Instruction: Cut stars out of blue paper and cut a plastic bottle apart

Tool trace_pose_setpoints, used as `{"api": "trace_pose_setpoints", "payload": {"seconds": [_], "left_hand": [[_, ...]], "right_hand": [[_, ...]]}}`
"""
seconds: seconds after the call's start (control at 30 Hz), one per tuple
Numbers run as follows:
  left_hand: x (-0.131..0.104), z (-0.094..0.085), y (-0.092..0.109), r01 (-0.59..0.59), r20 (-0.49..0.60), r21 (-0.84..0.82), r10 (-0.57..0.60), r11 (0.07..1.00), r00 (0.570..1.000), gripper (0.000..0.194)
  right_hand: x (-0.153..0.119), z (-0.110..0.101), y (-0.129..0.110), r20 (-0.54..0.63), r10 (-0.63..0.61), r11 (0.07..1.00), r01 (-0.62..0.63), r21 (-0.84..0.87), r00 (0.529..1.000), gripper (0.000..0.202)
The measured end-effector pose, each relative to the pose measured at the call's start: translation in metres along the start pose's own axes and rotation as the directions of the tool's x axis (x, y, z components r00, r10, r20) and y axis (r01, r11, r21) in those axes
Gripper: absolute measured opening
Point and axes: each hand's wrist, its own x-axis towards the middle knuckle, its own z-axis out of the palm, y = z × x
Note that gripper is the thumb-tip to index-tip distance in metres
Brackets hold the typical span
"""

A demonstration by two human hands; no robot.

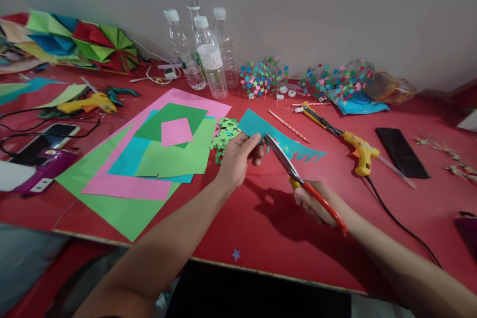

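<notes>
My left hand [238, 155] is closed in a pinch on blue paper, thumb against fingers, in front of a blue sheet [255, 124] with a ragged, cut-out lower edge. Whether it grips that sheet or a small separate piece is hard to make out. In my right hand [315, 198] is a pair of scissors [281, 156] with red and yellow handles. Its blades point up and left, their tips beside my left fingertips. A pile of green paper scraps with star-shaped holes [224, 134] lies just behind my left hand.
Coloured sheets [149, 186] are stacked at left. Plastic bottles [211, 59] and star-filled clear containers [263, 79] stand along the wall. At right lie a yellow glue gun [359, 151] with its cord, a cutter [316, 117] and a black phone [402, 151]. A star [236, 255] lies near the front edge.
</notes>
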Motion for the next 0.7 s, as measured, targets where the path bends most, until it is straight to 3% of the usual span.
{"api": "trace_pose_setpoints", "payload": {"seconds": [0.23,0.5,0.7], "left_hand": [[-0.002,0.005,0.006,0.092,-0.02,-0.069,-0.094,0.993,0.995,0.022],[-0.002,-0.001,0.004,-0.125,-0.072,0.181,0.14,0.976,0.988,0.023],[0.002,-0.009,0.01,-0.145,-0.016,0.318,0.158,0.937,0.987,0.028]], "right_hand": [[-0.003,0.002,-0.006,0.02,-0.082,0.997,0.082,0.001,0.996,0.053],[-0.003,0.0,-0.007,0.045,-0.06,0.998,0.06,0.007,0.997,0.052],[-0.003,-0.004,-0.002,0.08,-0.089,0.995,0.092,-0.031,0.993,0.063]]}}
